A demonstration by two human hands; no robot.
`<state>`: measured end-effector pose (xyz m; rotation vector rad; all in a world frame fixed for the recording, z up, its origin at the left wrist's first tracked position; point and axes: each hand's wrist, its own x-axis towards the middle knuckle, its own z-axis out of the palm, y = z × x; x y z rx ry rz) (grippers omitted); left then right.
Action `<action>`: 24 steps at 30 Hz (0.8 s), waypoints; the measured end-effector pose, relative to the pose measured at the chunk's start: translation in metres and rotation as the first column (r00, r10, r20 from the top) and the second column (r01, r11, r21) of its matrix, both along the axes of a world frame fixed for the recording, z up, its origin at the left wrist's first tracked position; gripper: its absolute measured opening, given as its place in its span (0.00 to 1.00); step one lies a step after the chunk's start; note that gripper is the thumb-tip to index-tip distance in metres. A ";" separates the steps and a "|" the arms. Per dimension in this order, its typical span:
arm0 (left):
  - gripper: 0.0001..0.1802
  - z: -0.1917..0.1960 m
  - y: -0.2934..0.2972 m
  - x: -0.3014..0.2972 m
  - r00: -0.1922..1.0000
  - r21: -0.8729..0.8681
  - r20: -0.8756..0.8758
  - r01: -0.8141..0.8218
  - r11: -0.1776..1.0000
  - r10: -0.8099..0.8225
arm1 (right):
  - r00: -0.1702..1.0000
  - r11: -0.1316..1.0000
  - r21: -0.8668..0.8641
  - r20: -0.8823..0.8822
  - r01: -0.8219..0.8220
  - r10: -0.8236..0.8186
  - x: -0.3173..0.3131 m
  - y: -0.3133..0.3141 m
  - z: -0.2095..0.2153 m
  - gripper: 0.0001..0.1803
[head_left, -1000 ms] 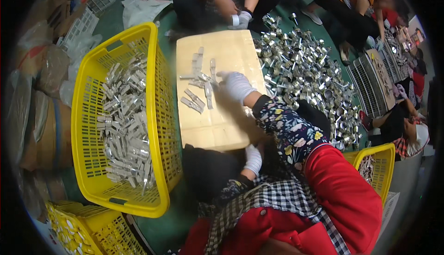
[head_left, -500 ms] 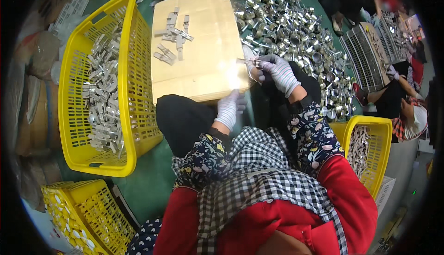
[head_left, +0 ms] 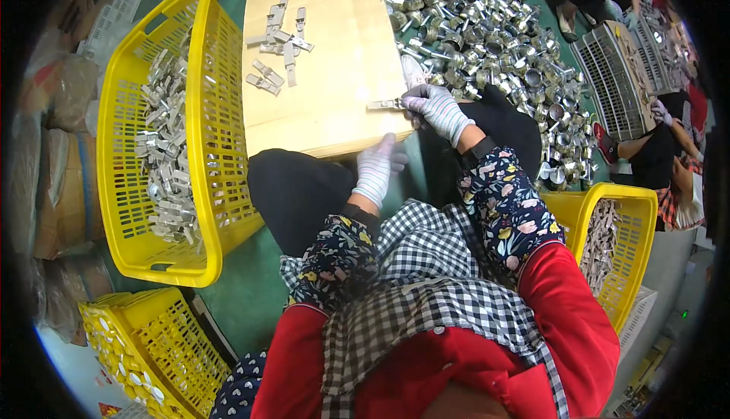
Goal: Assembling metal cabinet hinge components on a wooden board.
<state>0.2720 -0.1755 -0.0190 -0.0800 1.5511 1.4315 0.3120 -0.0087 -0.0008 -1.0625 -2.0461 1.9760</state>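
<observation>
My right hand [head_left: 439,111], in a striped white glove, pinches a small flat metal piece like a clip or handle [head_left: 385,104] at the right edge of the pale wooden board [head_left: 327,115]. That piece lies level over the board's surface and points left. Slightly blurred, my gloved left hand [head_left: 376,169] is at the board's near edge with its fingers apart, holding nothing that I can see. Several similar metal pieces [head_left: 289,61] lie loosely grouped on the board's left half, some crossing each other.
A yellow basket [head_left: 204,138] of metal pieces stands left; another yellow basket [head_left: 642,244] with small parts is right. Shiny metal cups with stems [head_left: 487,46] are heaped beyond the board. Lower left is a yellow crate [head_left: 171,343]. A co-worker's gloved hand [head_left: 660,111] shows far right.
My right hand has moved slightly left and brought the metal piece over the board's edge. My left hand stays near the front edge. The whole view has shifted a little.
</observation>
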 end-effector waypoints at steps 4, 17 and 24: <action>0.22 -0.005 -0.001 0.000 1.000 0.020 0.005 0.000 1.000 0.000 | 0.999 0.998 -0.057 0.032 -0.031 0.033 -0.002 -0.007 0.017 0.10; 0.22 0.000 -0.001 0.000 0.999 0.042 -0.039 0.003 0.999 -0.001 | 0.995 0.991 0.110 0.080 -0.075 0.066 -0.007 -0.004 0.008 0.08; 0.21 0.001 0.003 0.004 0.999 0.026 -0.043 -0.020 0.999 0.022 | 0.964 0.881 0.420 0.237 -0.217 0.124 -0.011 0.015 -0.022 0.12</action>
